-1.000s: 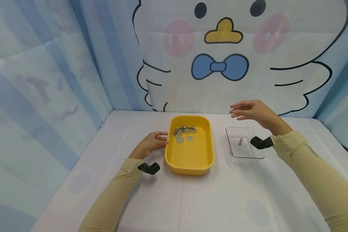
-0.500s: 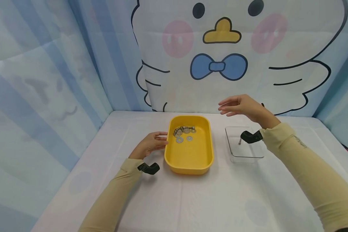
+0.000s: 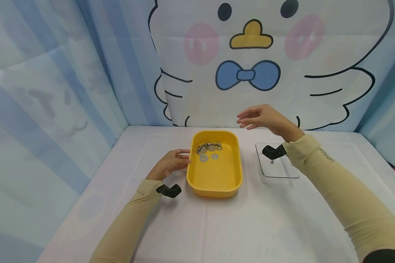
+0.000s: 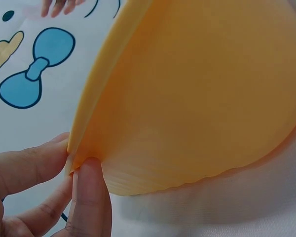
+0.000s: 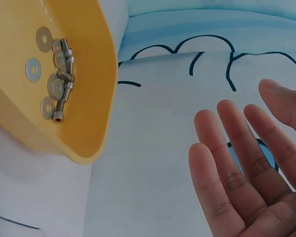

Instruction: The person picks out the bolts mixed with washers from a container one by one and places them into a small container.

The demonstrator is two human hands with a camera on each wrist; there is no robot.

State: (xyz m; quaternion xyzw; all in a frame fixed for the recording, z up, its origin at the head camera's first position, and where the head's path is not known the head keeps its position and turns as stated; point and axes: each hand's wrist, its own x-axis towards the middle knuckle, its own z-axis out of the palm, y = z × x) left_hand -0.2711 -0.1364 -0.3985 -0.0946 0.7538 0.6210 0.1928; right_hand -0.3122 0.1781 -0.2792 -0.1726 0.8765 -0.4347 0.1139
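A yellow tray (image 3: pixel 215 179) stands on the table, and my left hand (image 3: pixel 170 164) pinches its left rim. The left wrist view shows the thumb (image 4: pixel 90 200) and fingers on either side of that rim. Several flat metal washers (image 5: pixel 33 69) and socket-head bolts (image 5: pixel 58 114) lie together toward the tray's far end. My right hand (image 3: pixel 263 117), fingers spread and holding nothing, is raised above the table's back part, to the right of the tray. A clear rectangular container (image 3: pixel 279 177) stands right of the tray, with a single small bolt (image 3: pixel 272 161) inside, partly hidden by the wrist camera.
A white cloth covers the table (image 3: pixel 184 230). Printed curtains (image 3: pixel 145 65) with a cartoon bird rise behind and at both sides. The right forearm (image 3: pixel 335 182) reaches across the table's right side, over the container's right edge.
My right hand has moved left and slightly up, from above the clear container toward the yellow tray. The left hand, the tray and the hardware in it have stayed put.
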